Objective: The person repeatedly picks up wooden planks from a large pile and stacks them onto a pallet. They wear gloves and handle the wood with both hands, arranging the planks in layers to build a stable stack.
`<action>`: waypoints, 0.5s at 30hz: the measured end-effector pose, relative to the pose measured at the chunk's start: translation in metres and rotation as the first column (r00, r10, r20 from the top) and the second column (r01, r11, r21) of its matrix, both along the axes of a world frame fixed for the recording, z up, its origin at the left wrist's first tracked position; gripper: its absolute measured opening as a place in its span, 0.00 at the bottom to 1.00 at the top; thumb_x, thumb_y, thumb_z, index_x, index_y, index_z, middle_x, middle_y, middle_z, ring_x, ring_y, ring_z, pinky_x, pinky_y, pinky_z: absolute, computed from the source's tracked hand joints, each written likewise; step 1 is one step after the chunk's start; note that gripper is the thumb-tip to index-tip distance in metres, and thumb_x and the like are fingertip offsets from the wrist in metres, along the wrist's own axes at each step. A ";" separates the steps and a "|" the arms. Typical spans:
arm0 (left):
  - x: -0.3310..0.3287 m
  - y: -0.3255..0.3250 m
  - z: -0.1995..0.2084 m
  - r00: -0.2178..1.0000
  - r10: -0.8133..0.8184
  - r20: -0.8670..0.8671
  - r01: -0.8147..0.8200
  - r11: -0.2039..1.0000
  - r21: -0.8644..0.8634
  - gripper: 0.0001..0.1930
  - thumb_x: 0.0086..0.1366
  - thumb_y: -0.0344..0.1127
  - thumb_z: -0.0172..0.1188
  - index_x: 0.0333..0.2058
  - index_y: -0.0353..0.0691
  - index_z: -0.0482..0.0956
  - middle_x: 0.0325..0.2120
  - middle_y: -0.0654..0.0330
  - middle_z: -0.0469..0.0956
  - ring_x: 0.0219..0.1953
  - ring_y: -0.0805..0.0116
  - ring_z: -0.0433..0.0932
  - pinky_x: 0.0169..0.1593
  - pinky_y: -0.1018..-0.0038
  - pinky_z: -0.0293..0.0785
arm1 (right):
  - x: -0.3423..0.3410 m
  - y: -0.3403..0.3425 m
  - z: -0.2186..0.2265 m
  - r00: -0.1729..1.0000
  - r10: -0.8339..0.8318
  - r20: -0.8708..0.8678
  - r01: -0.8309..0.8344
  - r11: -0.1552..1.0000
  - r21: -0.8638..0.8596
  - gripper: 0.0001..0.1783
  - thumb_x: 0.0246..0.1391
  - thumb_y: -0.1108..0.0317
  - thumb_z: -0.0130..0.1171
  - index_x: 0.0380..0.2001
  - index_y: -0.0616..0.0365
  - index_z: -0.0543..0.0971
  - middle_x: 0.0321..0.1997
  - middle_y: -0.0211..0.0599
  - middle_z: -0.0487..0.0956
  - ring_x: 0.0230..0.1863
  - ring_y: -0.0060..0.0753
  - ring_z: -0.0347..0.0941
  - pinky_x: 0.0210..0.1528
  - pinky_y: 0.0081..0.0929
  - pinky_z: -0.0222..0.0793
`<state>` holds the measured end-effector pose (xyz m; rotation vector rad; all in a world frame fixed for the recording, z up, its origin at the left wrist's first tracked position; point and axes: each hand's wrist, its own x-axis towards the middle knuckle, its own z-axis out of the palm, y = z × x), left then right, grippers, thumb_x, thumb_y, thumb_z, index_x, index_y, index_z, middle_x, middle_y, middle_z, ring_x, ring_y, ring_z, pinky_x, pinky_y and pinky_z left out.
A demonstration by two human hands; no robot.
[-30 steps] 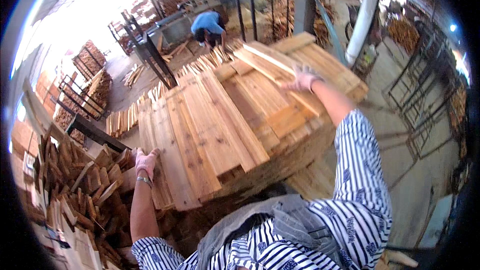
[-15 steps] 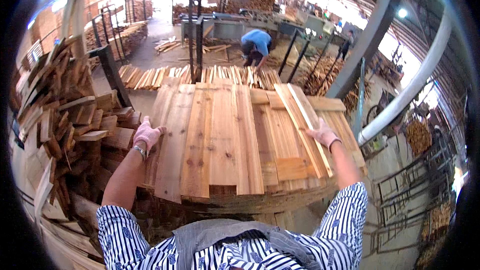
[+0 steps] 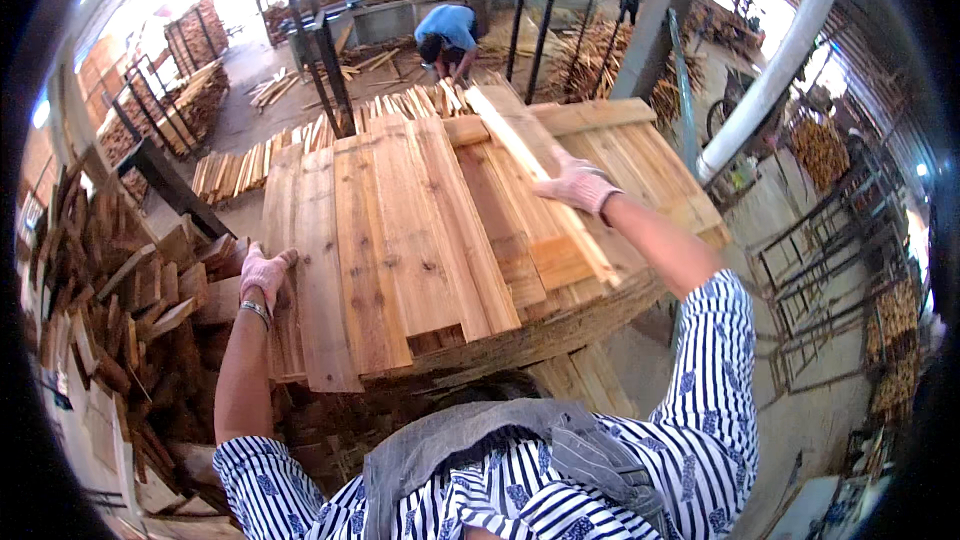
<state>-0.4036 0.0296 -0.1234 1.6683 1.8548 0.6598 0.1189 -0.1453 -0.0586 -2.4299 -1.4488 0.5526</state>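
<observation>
One narrow board (image 3: pixel 516 143) slants across the plank stack (image 3: pixel 540 333) from far edge to near edge, pinched by the right hand (image 3: pixel 577 187), while the left hand (image 3: pixel 267 272), grip spread, touches the stack's left edge.

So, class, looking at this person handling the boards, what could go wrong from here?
The narrow plank under the right grip sits askew over the other boards, so it might slide out of control. The left grip is at their left edge, close to a jumbled heap of wood, so it could get scraped. The boards' near ends are uneven, so one might snag the striped shirt.
</observation>
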 end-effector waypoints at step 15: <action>0.031 -0.011 0.022 0.999 -0.001 -0.036 0.000 0.999 -0.037 0.43 0.57 0.43 0.73 0.65 0.29 0.62 0.55 0.42 0.77 0.58 0.51 0.77 0.60 0.65 0.72 | -0.018 -0.024 -0.054 0.955 -0.070 0.287 0.081 0.996 -0.025 0.43 0.58 0.32 0.50 0.71 0.39 0.63 0.66 0.59 0.68 0.66 0.60 0.66 0.66 0.48 0.64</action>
